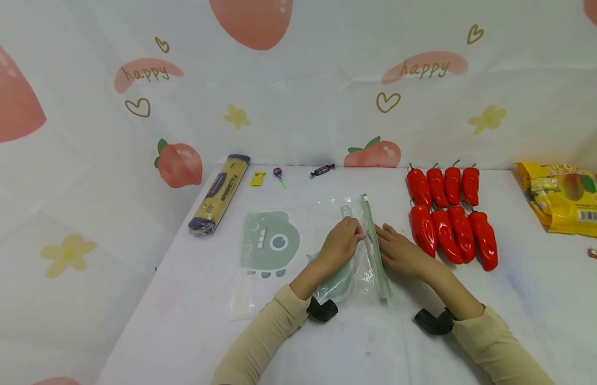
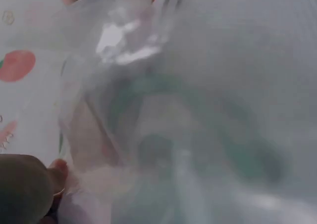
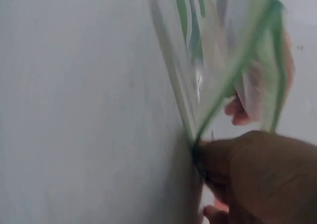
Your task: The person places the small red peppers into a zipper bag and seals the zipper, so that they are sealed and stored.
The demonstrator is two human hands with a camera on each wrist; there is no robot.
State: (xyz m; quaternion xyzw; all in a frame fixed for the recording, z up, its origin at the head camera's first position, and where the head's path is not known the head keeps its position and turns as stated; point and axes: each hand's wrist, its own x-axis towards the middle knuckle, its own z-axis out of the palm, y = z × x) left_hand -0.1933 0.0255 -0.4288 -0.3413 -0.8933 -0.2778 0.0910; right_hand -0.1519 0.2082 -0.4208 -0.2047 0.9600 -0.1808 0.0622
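Note:
A clear zip bag (image 1: 269,254) printed with a grey-green cartoon creature lies flat on the white table. Its green zip edge (image 1: 366,209) stands slightly raised, facing right. My left hand (image 1: 342,243) pinches the bag's plastic just left of that edge, fingertips curled in. On the other side, my right hand (image 1: 401,255) has its fingers at the zip edge. In the right wrist view the thumb and fingers of my right hand (image 3: 257,172) grip the green edge (image 3: 233,80), which bows apart into two strips above them. The plastic blurs most of the left wrist view.
Several red peppers (image 1: 444,224) lie in two rows right of my hands. Farther right is a yellow snack bag (image 1: 563,200). A spaghetti pack (image 1: 220,193), a small yellow packet (image 1: 257,178), a lollipop (image 1: 278,172) and a purple wrapped candy (image 1: 323,170) lie toward the back.

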